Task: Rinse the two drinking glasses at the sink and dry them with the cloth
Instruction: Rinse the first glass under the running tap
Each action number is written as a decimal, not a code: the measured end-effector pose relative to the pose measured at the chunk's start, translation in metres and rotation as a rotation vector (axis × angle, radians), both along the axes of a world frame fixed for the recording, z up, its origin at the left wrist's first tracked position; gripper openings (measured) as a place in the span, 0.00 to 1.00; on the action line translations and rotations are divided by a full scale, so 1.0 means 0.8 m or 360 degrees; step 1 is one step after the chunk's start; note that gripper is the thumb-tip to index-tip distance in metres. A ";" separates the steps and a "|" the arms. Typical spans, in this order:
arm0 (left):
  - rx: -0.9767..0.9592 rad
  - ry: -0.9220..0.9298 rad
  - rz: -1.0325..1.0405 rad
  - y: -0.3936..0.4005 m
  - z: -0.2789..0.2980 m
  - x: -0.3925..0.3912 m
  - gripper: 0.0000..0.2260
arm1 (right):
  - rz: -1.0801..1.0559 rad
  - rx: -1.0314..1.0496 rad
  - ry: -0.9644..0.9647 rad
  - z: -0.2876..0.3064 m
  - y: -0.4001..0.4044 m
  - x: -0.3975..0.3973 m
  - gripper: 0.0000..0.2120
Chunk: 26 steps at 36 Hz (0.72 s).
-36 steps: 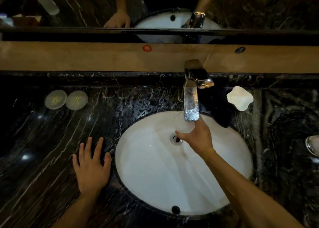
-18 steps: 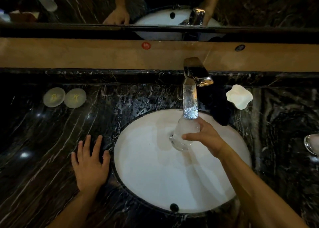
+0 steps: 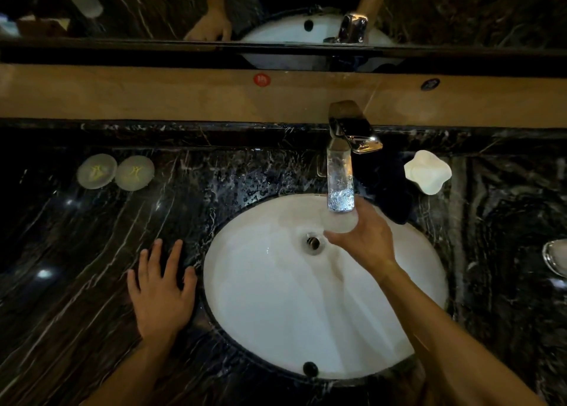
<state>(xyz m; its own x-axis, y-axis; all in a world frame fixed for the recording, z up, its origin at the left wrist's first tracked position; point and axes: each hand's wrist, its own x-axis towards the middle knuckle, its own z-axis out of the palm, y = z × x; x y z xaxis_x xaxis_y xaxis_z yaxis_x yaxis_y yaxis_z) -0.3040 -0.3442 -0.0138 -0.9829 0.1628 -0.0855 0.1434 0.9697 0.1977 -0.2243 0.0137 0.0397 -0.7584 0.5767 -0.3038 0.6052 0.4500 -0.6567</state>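
My right hand (image 3: 366, 241) grips a clear drinking glass (image 3: 339, 221) over the white sink (image 3: 254, 313). The glass's mouth faces up, right below the chrome tap (image 3: 349, 129). Water (image 3: 340, 187) runs from the spout straight into it. My left hand (image 3: 161, 292) rests flat, fingers spread, on the black marble counter just left of the basin. A dark cloth (image 3: 391, 190) lies on the counter behind the basin, to the right of the tap. A second glass is not clearly visible.
A white soap dish (image 3: 428, 172) sits right of the cloth. Two round pale discs (image 3: 115, 172) lie at the back left of the counter. A shiny curved object (image 3: 555, 256) shows at the right edge. A mirror runs along the back.
Half a second ago the glass was tilted toward the drain, emptying; my right hand has turned it upright under the stream again. My left hand has stayed put.
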 end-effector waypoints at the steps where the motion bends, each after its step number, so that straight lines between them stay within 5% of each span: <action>1: 0.0004 0.0003 -0.0002 0.000 0.000 0.000 0.28 | 0.0012 -0.0033 -0.0027 0.003 0.005 0.002 0.41; 8: -0.0003 0.0004 0.0013 0.002 0.002 0.001 0.28 | -0.0060 -0.0823 -0.0044 -0.005 0.023 0.011 0.33; 12: -0.0008 0.0001 0.0007 0.001 0.001 0.000 0.28 | -0.0091 -0.0982 0.0086 -0.009 0.015 0.008 0.27; 15: -0.0009 0.0005 0.0001 0.002 0.002 0.000 0.28 | -0.0091 -0.0881 0.0159 -0.013 0.008 -0.001 0.35; 22: -0.0038 -0.0013 0.0012 0.000 -0.001 0.000 0.29 | -0.0025 -0.0150 0.0181 -0.004 -0.013 -0.015 0.37; 26: -0.0031 -0.0020 0.0010 0.000 -0.002 0.000 0.29 | -0.0056 -0.0044 0.0162 0.001 -0.002 -0.010 0.38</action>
